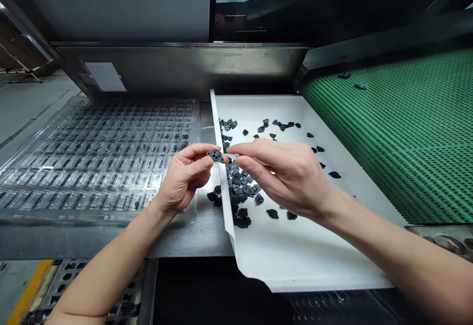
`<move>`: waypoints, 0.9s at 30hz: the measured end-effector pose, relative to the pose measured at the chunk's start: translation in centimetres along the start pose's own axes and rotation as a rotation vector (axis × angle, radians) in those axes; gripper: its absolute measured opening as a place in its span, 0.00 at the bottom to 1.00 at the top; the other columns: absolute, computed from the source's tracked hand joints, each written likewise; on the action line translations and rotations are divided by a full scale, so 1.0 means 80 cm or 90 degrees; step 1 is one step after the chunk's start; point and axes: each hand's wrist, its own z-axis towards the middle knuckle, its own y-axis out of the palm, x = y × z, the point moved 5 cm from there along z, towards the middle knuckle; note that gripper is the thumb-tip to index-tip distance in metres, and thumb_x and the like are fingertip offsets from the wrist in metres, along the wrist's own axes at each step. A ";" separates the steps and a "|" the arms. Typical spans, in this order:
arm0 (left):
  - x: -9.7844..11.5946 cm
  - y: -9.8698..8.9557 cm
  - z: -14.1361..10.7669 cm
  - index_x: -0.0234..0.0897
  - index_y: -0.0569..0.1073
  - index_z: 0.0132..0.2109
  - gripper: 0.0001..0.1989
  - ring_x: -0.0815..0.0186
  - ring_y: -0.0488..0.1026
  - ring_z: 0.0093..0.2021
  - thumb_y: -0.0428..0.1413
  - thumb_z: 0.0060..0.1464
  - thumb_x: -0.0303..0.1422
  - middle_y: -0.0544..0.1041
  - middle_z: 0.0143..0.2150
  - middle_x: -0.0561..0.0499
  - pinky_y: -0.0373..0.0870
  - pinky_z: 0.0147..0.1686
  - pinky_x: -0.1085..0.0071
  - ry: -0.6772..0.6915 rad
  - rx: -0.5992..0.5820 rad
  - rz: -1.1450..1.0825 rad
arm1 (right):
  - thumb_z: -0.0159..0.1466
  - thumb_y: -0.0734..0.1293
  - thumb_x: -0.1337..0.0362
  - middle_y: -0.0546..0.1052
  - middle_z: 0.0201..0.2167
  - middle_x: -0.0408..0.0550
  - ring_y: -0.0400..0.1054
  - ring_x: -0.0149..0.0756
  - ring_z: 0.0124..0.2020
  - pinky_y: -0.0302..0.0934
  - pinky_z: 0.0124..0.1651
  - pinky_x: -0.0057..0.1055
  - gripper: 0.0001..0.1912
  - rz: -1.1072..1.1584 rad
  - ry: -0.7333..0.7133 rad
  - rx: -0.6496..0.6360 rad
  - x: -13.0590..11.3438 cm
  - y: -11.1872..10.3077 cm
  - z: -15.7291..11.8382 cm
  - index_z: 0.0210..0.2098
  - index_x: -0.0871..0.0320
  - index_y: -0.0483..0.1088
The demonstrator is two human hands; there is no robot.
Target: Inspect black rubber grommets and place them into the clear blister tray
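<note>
Between the thumb and fingers of my left hand (188,171) is a small black round part (216,155) with an openwork centre and a small ear at its side. It is held up over the edge of a white tray (288,261). Just to its right is my right hand (286,172), its thumb and index fingertips slightly apart with nothing visible between them. Below the hands, a heap of similar black parts (242,184) lies against the tray's left wall, partly hidden by the right hand. More black parts are scattered across the tray.
At left, a clear plastic tray (92,167) with rows of pockets rests on the metal table (185,241); a few pockets at its right side hold dark parts. A green mesh conveyor belt (399,118) slopes along the right, carrying two parts. A metal machine panel (185,68) stands behind.
</note>
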 end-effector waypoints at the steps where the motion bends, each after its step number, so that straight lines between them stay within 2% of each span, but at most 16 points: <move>1: 0.000 0.000 0.000 0.38 0.87 0.48 0.12 0.78 0.47 0.20 0.73 0.58 0.35 0.64 0.21 0.59 0.46 0.19 0.80 0.000 0.000 -0.001 | 0.80 0.67 0.64 0.85 0.45 0.45 0.79 0.30 0.38 0.66 0.38 0.29 0.11 -0.025 -0.012 0.001 0.000 0.000 -0.001 0.54 0.62 0.80; 3: 0.001 0.001 0.000 0.39 0.87 0.48 0.12 0.78 0.46 0.20 0.73 0.58 0.35 0.59 0.20 0.61 0.46 0.19 0.80 0.005 0.005 -0.005 | 0.78 0.69 0.65 0.86 0.49 0.45 0.81 0.30 0.40 0.68 0.38 0.28 0.13 -0.061 -0.030 0.006 0.001 0.002 -0.003 0.58 0.62 0.79; 8: 0.002 0.003 -0.001 0.39 0.87 0.44 0.10 0.79 0.44 0.19 0.74 0.57 0.37 0.59 0.20 0.61 0.43 0.19 0.79 0.008 0.021 -0.002 | 0.78 0.71 0.64 0.86 0.50 0.45 0.80 0.28 0.34 0.66 0.33 0.29 0.17 -0.083 -0.035 0.006 0.003 0.005 -0.005 0.63 0.62 0.77; 12: 0.001 0.004 -0.003 0.40 0.87 0.43 0.09 0.80 0.46 0.18 0.74 0.58 0.38 0.66 0.21 0.58 0.44 0.18 0.80 0.003 0.022 0.008 | 0.78 0.70 0.63 0.86 0.44 0.43 0.77 0.27 0.31 0.62 0.29 0.29 0.18 -0.062 -0.027 0.009 0.003 0.006 -0.007 0.64 0.63 0.76; 15: 0.001 0.003 -0.004 0.39 0.87 0.42 0.09 0.81 0.48 0.18 0.74 0.58 0.38 0.74 0.25 0.54 0.45 0.19 0.80 0.007 0.028 0.017 | 0.78 0.70 0.64 0.86 0.46 0.44 0.77 0.26 0.32 0.62 0.30 0.28 0.17 -0.042 -0.023 0.000 0.003 0.007 -0.007 0.64 0.63 0.77; 20: 0.001 0.003 -0.004 0.39 0.87 0.43 0.08 0.80 0.49 0.18 0.73 0.59 0.37 0.73 0.23 0.55 0.46 0.19 0.81 0.013 0.025 0.018 | 0.78 0.70 0.64 0.86 0.45 0.43 0.77 0.25 0.32 0.61 0.30 0.27 0.17 -0.012 -0.001 -0.016 0.004 0.009 -0.007 0.63 0.62 0.77; 23: 0.001 0.002 -0.005 0.39 0.87 0.44 0.08 0.81 0.50 0.18 0.72 0.60 0.37 0.79 0.28 0.50 0.47 0.19 0.81 0.022 0.023 0.021 | 0.79 0.69 0.63 0.86 0.42 0.42 0.75 0.25 0.30 0.60 0.29 0.27 0.16 -0.002 0.003 -0.015 0.003 0.009 -0.007 0.62 0.62 0.79; 25: 0.001 0.002 -0.005 0.39 0.87 0.44 0.08 0.81 0.50 0.18 0.72 0.60 0.37 0.81 0.31 0.49 0.48 0.19 0.81 0.028 0.017 0.020 | 0.79 0.69 0.63 0.86 0.43 0.43 0.76 0.25 0.31 0.60 0.28 0.27 0.16 0.006 0.006 -0.017 0.002 0.008 -0.007 0.62 0.62 0.79; 27: 0.001 0.001 -0.006 0.38 0.87 0.44 0.08 0.80 0.50 0.18 0.72 0.60 0.37 0.79 0.28 0.50 0.48 0.19 0.81 0.033 0.014 0.017 | 0.79 0.69 0.64 0.86 0.44 0.44 0.77 0.26 0.32 0.60 0.28 0.27 0.16 0.015 0.013 -0.021 0.002 0.009 -0.006 0.62 0.62 0.79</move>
